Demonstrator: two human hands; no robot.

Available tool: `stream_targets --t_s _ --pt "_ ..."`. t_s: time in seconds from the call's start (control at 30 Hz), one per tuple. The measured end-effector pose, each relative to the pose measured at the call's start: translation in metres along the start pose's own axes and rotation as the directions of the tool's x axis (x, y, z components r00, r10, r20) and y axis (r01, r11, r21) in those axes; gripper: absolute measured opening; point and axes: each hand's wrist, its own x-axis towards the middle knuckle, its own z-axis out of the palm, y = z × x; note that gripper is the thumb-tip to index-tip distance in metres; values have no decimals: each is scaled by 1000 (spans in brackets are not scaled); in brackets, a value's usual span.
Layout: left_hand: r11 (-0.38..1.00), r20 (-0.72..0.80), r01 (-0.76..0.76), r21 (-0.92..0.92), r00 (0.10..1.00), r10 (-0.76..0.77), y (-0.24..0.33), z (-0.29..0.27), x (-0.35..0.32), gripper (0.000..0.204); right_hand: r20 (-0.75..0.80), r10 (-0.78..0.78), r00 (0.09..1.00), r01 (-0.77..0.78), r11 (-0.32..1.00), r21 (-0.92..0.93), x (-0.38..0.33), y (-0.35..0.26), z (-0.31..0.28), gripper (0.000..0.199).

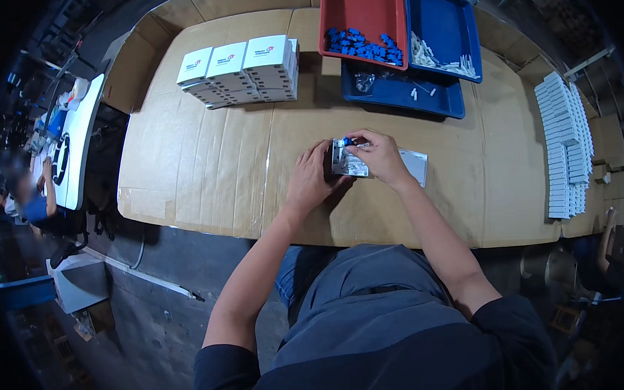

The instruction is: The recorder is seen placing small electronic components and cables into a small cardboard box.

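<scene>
Blue piece (348, 141) is being pinched by the right hand (379, 157) over a clear bag (347, 163), which the left hand (310, 181) is pressing flat mid-table. Risk: the piece slipping from the fingertips, or the bag sliding on the cardboard (204, 165). Counting: three trays (361, 9), three stacks of white boxes (242, 71).

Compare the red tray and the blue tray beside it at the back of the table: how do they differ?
The red tray holds small blue parts; the blue tray holds white parts. The red tray lies left, the blue tray right. Both are shallow, rectangular, loaded at their near ends, and overlap a lower blue tray.
</scene>
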Motion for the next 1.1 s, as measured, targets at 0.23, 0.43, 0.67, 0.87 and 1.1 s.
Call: stream_targets --t_s 0.23,0.43,0.67,0.87,1.1 --pt "1000 -13 -28 1 1000 28 1 -4 2 88 165 -290 943 334 794 -508 15 7 8 26" --pt "999 -23 -42 -4 999 42 -2 -4 2 85 159 -230 960 279 817 -504 15 3 14 25" --pt "998 -18 -35 -45 999 34 0 -7 2 84 133 -258 957 288 785 -548 8 12 21 28" --pt "996 -31 -84 -24 996 83 -8 0 6 82 191 -309 931 318 438 -841 -13 2 26 37" --pt "998 -79 -56 14 995 57 -21 7 -4 105 157 -70 985 151 788 -597 -28 -23 -46 71"
